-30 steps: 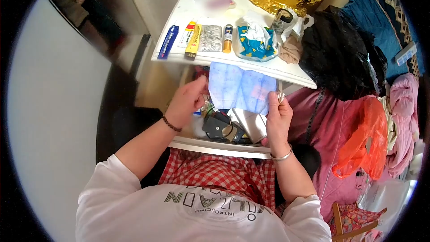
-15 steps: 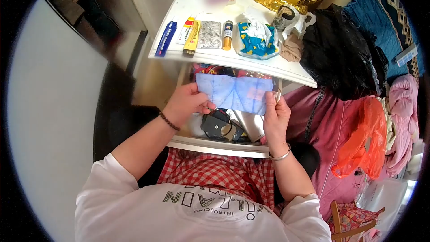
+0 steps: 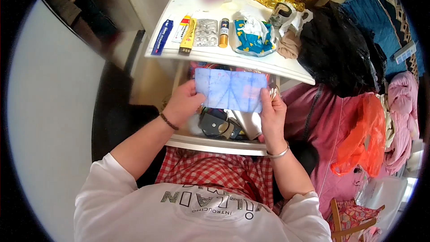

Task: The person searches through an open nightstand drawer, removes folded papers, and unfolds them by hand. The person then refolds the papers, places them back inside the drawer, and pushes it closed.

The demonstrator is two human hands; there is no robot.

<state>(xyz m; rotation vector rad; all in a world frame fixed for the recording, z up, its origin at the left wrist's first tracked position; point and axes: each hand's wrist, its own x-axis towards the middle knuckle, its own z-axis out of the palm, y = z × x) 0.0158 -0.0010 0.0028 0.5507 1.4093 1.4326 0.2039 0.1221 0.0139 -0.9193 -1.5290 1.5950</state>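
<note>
A creased, light-blue sheet of paper [image 3: 229, 90] is stretched out flat between my two hands, above an open drawer [image 3: 215, 147]. My left hand [image 3: 184, 101] pinches its left edge, and my right hand [image 3: 273, 110] grips the right edge between thumb and fingers. Something small and white shows by the right fingers; I cannot make out what it is. Below the paper, a dark grey case [image 3: 214, 123] with a strap and a white item [image 3: 248, 123] lie in the drawer. The paper hides much of the drawer's inside.
On the white tabletop [image 3: 210, 58] stand a blue box [image 3: 162, 37], a yellow box [image 3: 188, 36], a blister pack [image 3: 206, 32], a small bottle [image 3: 223, 33] and a tissue pack [image 3: 253, 42]. At right are a black bag [image 3: 340, 49] and an orange bag [image 3: 363, 134].
The blue paper and both hands have shifted slightly; the sheet now sits more level, with its right end a little further left. Both hands keep their hold.
</note>
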